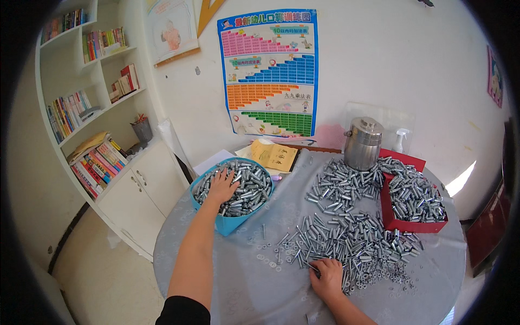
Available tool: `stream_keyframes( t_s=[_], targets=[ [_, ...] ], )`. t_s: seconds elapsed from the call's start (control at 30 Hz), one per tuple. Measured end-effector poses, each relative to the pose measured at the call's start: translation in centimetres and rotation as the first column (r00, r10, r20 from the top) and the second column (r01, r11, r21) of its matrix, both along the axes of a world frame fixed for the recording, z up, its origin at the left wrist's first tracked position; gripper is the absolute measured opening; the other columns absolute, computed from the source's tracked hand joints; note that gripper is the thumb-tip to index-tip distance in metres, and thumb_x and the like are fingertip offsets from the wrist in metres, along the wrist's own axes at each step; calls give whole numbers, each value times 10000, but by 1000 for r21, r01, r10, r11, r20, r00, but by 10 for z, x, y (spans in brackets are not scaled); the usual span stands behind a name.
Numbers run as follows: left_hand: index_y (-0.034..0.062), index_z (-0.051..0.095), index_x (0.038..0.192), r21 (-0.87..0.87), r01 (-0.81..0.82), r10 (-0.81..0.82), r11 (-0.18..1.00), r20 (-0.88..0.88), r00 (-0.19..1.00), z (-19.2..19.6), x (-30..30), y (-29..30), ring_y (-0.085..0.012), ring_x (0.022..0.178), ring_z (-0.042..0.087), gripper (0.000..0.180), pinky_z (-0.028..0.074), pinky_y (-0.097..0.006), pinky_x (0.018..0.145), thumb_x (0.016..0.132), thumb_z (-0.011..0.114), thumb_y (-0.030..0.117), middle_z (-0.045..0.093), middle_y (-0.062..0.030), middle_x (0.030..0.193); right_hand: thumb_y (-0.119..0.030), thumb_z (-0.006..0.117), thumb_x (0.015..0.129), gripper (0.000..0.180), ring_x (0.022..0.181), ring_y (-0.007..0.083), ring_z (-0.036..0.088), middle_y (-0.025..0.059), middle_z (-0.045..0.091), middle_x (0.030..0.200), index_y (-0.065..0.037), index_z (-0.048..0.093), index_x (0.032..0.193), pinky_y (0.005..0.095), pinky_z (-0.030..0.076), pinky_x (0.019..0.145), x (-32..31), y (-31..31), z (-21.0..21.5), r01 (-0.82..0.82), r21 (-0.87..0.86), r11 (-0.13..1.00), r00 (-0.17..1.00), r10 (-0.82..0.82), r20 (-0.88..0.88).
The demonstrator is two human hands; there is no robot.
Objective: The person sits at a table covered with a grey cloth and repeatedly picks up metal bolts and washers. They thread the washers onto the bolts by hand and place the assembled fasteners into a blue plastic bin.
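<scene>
The bench [260, 281] carries a loose heap of metal sleeves [346, 233]; more fill the blue tray [227, 223]. Advisable: pick singly at the heap's edge, avoiding spills. Left hand [222, 187] lies spread flat on the tray's sleeves. Right hand [327, 277] is curled, pinching one sleeve.

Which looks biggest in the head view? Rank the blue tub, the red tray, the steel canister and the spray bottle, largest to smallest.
1. Blue tub and red tray: they look about alike, and the tub lies nearer the camera, so no ranking between them.
2. Steel canister.
3. Spray bottle, partly hidden.
</scene>
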State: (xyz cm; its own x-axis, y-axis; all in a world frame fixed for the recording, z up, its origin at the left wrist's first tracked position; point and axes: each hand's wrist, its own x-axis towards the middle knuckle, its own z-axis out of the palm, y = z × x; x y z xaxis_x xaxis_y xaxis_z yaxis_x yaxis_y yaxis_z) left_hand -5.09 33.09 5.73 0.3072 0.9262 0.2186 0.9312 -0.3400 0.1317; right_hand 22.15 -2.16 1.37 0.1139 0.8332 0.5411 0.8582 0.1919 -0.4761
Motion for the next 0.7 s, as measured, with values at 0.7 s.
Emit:
stream_keyframes(
  t_s=[0.7],
  targets=[
    [65, 639, 921, 240, 547, -585, 802, 130, 801, 19, 69, -92, -278, 1005, 523, 201, 421, -352, 853, 755, 531, 98, 578, -104, 1087, -130, 633, 673, 161, 791, 247, 504, 51, 557, 785, -107, 629, 832, 364, 361, 709, 3, -4, -3, -17, 11, 1000, 1000, 17, 8]
  ],
)
